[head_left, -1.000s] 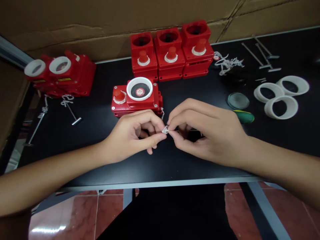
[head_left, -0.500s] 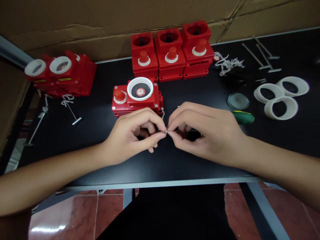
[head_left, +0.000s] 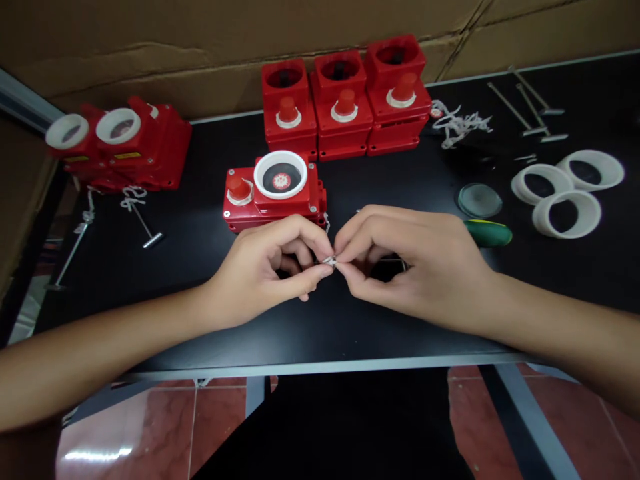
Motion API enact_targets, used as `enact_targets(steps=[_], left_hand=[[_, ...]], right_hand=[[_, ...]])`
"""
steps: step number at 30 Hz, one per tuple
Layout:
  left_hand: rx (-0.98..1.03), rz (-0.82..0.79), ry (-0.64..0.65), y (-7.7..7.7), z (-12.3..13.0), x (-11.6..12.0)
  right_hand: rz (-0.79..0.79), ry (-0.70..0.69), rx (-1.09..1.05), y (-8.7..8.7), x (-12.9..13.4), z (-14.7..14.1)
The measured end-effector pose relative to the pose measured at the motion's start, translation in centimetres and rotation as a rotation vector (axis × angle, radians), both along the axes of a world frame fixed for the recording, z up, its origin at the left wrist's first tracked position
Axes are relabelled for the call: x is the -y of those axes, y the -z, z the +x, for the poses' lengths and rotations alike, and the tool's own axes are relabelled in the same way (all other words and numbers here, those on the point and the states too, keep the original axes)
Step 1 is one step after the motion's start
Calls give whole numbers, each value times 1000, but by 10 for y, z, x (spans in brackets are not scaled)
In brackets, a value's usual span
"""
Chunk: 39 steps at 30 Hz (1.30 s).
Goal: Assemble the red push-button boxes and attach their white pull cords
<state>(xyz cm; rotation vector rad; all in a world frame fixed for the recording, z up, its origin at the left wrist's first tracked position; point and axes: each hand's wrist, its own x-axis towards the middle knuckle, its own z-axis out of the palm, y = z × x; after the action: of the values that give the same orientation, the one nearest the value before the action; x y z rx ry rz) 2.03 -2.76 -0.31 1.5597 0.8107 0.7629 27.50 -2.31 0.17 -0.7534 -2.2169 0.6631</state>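
Close together above the table's middle, my left hand (head_left: 283, 267) and my right hand (head_left: 400, 257) pinch a small whitish cord (head_left: 329, 261) between thumbs and fingertips. Its exact shape is mostly hidden by the fingers. Just behind my left hand stands a red box (head_left: 250, 215) with an orange-red knob and a white ring around a dark round window. A bit of pale cord shows at the box's right side. Under my right hand a thin metal rod (head_left: 405, 265) is partly visible. A green-and-yellow handle (head_left: 487, 233) lies beyond my right knuckles.
Red boxes (head_left: 345, 137) stand in a row against the cardboard (head_left: 200, 80); more red boxes (head_left: 163, 147) are at left. White rings (head_left: 567, 217), a clear disc (head_left: 479, 201), T-shaped metal hammers (head_left: 510, 107) and tangled white cord (head_left: 463, 125) lie at right. Another small hammer (head_left: 145, 223) lies at left.
More of the whitish cord shows between my fingertips, and my left fingers have shifted slightly. Both hands stay pinched together in nearly the same spot. The view has tilted a little.
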Motion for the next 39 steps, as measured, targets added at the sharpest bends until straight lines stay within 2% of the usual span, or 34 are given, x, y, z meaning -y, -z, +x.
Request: enact_targets(steps=[4,11,16,19,25,39], left_hand=[[-6,-1,1,2,-2,2],[11,-2,-3,4,-3,1],[0,36,-3,1,-2,-1],[-10,41,-8,-2,-1,-1],[33,-17,-8,1,-2,0],[30,-63,12,-1,0,-1]], right_hand=[[-56,0,-16,-1,0,-2],[-402,23,-139,-3,1,-2],[-512,-1,-195,-4,-1,-2],[-494,-3,-174,-5,-3,-2],[-362,-21,-155,-3,-3,0],[-215,-78,-65,-2,-6,5]])
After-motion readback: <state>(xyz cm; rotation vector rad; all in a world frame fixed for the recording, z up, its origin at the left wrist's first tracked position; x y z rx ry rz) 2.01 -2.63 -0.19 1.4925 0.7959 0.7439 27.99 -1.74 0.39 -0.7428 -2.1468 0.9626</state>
